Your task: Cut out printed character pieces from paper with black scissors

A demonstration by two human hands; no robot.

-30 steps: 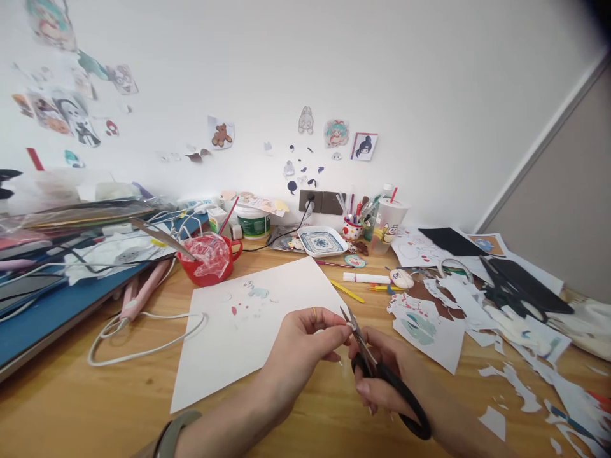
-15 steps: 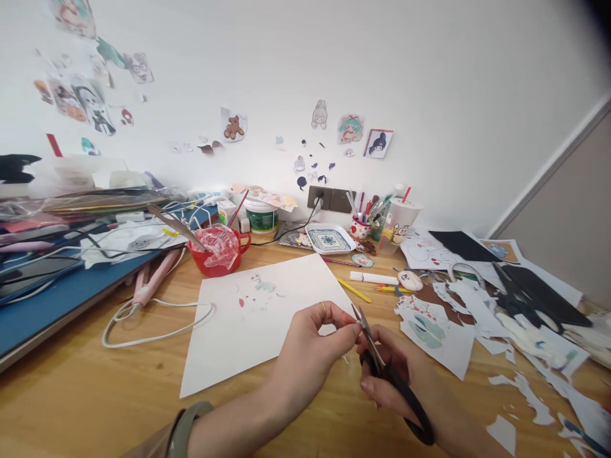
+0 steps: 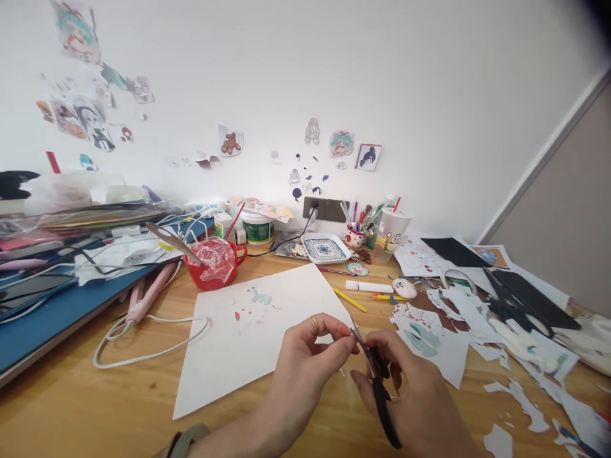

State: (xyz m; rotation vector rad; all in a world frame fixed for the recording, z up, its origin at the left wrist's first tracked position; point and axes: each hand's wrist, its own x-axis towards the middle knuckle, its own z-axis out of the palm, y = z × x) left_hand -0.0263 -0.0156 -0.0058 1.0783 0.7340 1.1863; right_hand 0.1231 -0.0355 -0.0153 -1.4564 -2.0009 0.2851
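Black-handled scissors (image 3: pixel 384 407) are gripped in my right hand (image 3: pixel 420 394), with the thumb and fingers at the handles and the blades pointing up and left. Thumb and index finger of my left hand (image 3: pixel 305 369) pinch together right at the blade tips. Whatever they hold is too small and too covered to make out. Left of and beyond my hands, a white sheet (image 3: pixel 214 369) lies on the wooden table, bearing a pale green cut-out (image 3: pixel 261 298) and several tiny red and grey pieces.
A red cup (image 3: pixel 229 270) with plastic film stands behind the sheet, near a pink corded tool (image 3: pixel 147 299). A patterned tray (image 3: pixel 329 259), a white marker (image 3: pixel 367 287) and a yellow strip (image 3: pixel 350 299) lie beyond my hands. Paper scraps (image 3: pixel 522 404) and other black scissors (image 3: pixel 510 305) lie right.
The view has shifted slightly, so the table sits lower in the picture. My right hand has turned over the scissors, its thumb is further from the blades, and the handles hang steeper.
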